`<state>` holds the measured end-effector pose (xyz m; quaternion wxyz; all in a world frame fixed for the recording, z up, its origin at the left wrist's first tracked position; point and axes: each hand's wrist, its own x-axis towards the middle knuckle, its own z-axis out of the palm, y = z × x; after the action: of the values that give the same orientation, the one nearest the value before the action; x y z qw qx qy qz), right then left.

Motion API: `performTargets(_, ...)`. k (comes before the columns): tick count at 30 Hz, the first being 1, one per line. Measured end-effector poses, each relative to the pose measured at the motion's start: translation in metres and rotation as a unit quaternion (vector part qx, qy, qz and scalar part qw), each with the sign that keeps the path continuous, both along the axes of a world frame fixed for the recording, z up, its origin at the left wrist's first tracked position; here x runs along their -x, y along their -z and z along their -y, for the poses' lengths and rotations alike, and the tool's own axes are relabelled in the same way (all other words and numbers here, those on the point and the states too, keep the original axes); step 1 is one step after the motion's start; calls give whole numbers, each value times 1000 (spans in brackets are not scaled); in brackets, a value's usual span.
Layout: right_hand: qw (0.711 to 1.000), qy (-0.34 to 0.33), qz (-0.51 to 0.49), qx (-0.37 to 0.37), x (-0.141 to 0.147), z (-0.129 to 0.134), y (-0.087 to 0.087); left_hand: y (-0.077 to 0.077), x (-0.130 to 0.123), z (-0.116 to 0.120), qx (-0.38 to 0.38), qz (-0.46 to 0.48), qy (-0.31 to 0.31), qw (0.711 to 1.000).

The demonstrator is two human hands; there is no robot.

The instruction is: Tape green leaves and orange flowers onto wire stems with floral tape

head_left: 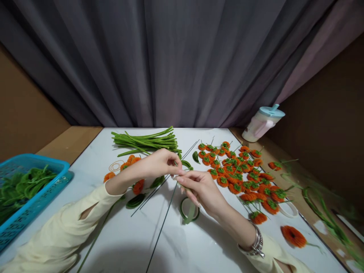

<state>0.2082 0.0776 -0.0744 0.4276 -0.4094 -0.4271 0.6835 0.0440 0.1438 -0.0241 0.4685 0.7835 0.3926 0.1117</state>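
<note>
My left hand (163,163) and my right hand (201,189) meet fingertip to fingertip above the middle of the table, both closed in a pinch. From their fingertips a thin dark green wire (161,229) runs down toward the near edge. A narrow bit of pale green tape shows between my right fingers. Below that hand stands a roll of green tape (185,219), its loose strip rising toward the fingers. What exactly sits in the left pinch is mostly hidden. Dark green fuzzy leaves (135,201) and orange fuzzy pieces (138,187) lie beside my left forearm.
Many orange fuzzy persimmon-like pieces with green tops (234,178) cover the right side. Green fuzzy stems (145,139) lie at the back. A blue basket (61,167) of green leaves stands left; a lidded cup (260,123) is back right. More thin wires (190,149) lie mid-table.
</note>
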Motion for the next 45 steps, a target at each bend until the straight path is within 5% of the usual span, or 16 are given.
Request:
performTargets(8,995,-62,67,-40,-5,-2,-1,-7,3,10,48,-29,8,998)
performTargets(13,984,-103,141,-33,-6,0,-5,-5,1,17,2,-57,1,998)
performTargets(19,970,-72,224,-55,-1,7,-17,3,-1,20,-64,-69,-12,996)
performTargets(23,967,-65,232,-78,-1,11,-25,2,-2,21,-29,-52,-17,998)
performTargets(29,982,-49,164,-74,-4,12,-27,-1,5,22,58,26,-40,997)
performTargets(37,994,-88,36,-49,-6,0,-8,2,8,21,136,115,-40,983)
performTargets(45,958,-207,-187,59,0,2,10,16,6,17,193,235,34,952)
